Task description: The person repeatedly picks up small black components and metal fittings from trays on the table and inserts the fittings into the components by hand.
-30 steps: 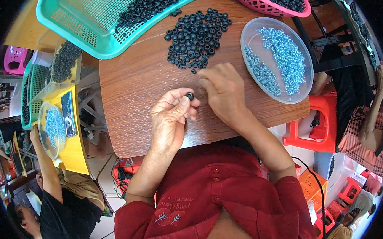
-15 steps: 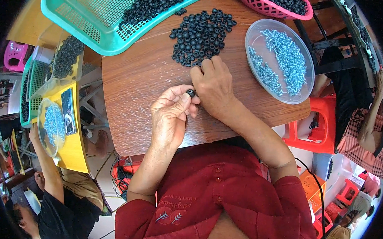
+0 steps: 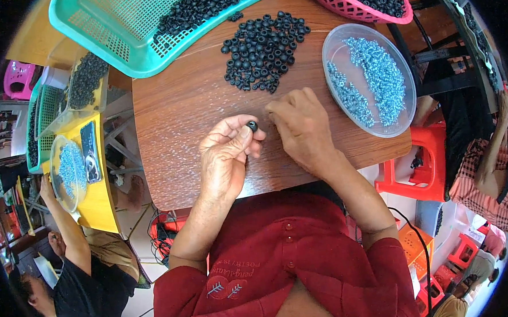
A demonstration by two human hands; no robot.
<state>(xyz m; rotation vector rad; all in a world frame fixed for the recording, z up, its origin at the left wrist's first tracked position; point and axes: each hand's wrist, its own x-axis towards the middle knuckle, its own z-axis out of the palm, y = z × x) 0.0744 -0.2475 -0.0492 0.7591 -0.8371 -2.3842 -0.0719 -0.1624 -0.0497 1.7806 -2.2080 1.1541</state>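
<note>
My left hand (image 3: pixel 224 151) is over the wooden table, thumb and fingers pinching a small round black piece with a hole (image 3: pixel 252 126). Just to its right hovers my right hand (image 3: pixel 304 130), its fingertips pressed together. Whether they hold anything is too small to make out. Beyond both hands lies a loose pile of matching black pieces (image 3: pixel 264 52). A shallow clear round dish (image 3: pixel 338 53) stands at the table's right, with many small shiny light-blue pieces (image 3: pixel 383 80) in it.
At the far left of the table (image 3: pixel 172 128) sits a green mesh basket (image 3: pixel 118 36) with black pieces; a pink basket (image 3: pixel 344 7) holds more at the far right. A red stool (image 3: pixel 432 166) stands right of the table. Another person works at a yellow table (image 3: pixel 102 206) to the left.
My right hand has drawn back from the edge of the black pile, toward me and slightly right. My left hand keeps its pinch on the black piece in nearly the same place.
</note>
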